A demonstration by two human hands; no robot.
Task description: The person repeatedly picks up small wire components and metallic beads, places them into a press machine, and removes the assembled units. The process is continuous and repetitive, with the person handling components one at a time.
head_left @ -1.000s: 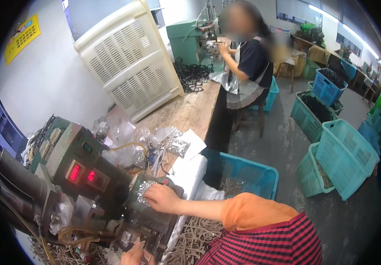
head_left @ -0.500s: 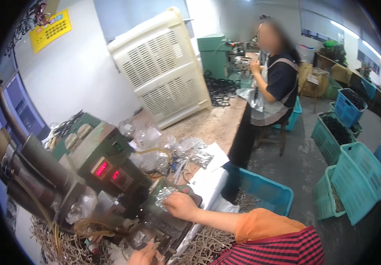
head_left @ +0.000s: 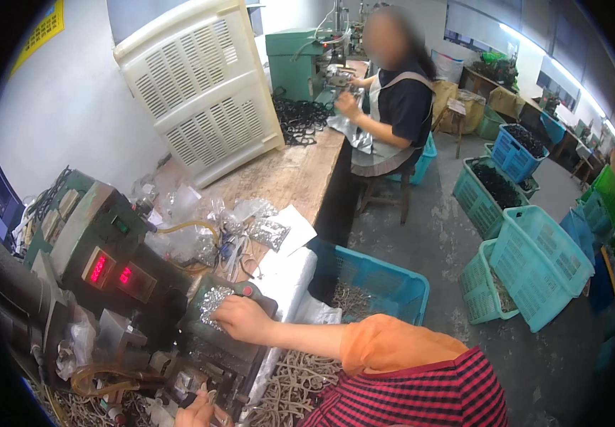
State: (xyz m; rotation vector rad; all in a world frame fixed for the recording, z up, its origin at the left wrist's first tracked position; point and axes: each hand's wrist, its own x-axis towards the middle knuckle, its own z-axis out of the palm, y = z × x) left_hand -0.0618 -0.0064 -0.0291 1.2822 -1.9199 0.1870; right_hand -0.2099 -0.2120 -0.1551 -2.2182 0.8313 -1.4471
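Curled inward, the right hand (head_left: 245,320) touches small silvery pieces (head_left: 214,300) heaped on a green ledge (head_left: 193,318); any pinch is hidden. Beside a metal fixture (head_left: 185,382), the left hand's (head_left: 196,411) grip is unclear.

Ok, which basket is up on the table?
The cream basket, standing tilted on the wooden table. The other baskets, blue or green, are down off it.
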